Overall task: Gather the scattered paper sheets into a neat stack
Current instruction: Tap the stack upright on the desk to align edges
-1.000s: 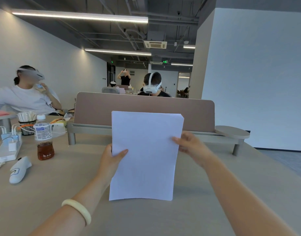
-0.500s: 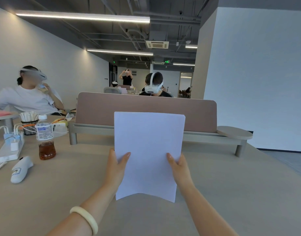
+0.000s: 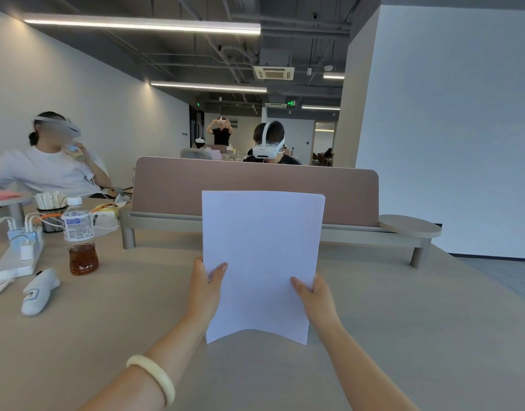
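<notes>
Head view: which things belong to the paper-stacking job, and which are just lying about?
Job: paper sheets, held upright; left hand and right hand, gripping their side edges.
Lying about: bottle, power strip, white controller, cup of sticks, desk divider.

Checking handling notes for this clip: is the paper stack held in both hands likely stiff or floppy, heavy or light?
Probably floppy: the paper stack bows upward along its bottom edge between the left hand and right hand. Likely light, since thumb pinches at its side edges keep it upright. Loose sheets could fan apart if either grip eases.
</notes>
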Demonstrator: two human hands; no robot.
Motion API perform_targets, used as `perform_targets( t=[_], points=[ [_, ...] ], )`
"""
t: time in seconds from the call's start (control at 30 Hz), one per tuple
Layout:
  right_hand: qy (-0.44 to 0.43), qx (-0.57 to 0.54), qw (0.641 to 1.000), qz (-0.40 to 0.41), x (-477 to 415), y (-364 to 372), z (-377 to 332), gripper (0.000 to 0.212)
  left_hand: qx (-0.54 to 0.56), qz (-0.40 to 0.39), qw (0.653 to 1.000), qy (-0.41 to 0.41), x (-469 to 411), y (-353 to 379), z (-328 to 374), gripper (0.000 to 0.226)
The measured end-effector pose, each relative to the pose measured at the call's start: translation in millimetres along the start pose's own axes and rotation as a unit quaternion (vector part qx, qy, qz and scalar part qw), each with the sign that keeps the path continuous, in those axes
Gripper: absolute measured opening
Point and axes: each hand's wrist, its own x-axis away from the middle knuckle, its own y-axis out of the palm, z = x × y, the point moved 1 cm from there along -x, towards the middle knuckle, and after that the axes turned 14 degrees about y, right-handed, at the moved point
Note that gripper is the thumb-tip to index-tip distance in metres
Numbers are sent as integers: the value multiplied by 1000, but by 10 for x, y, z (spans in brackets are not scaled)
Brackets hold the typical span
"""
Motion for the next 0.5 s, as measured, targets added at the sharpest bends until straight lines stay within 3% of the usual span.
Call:
perform_targets(
  t=[0.13, 0.27, 0.4, 0.5],
  points=[
    [-14, 18, 1000, 17, 19, -67, -198, 10, 28, -1, 999, -19, -17, -9, 17, 15],
    [-84, 131, 988, 1, -68, -234, -788, 18, 55, -2, 997, -52, -132, -142, 60, 37],
    [-177, 374, 910, -12, -73, -318, -1407, 22, -52, 54, 997, -3, -433, -455, 200, 108],
    [-197, 521, 830, -34, -20, -195, -1627, 16, -108, 8, 993, 45, -558, -511, 285, 108]
  ],
)
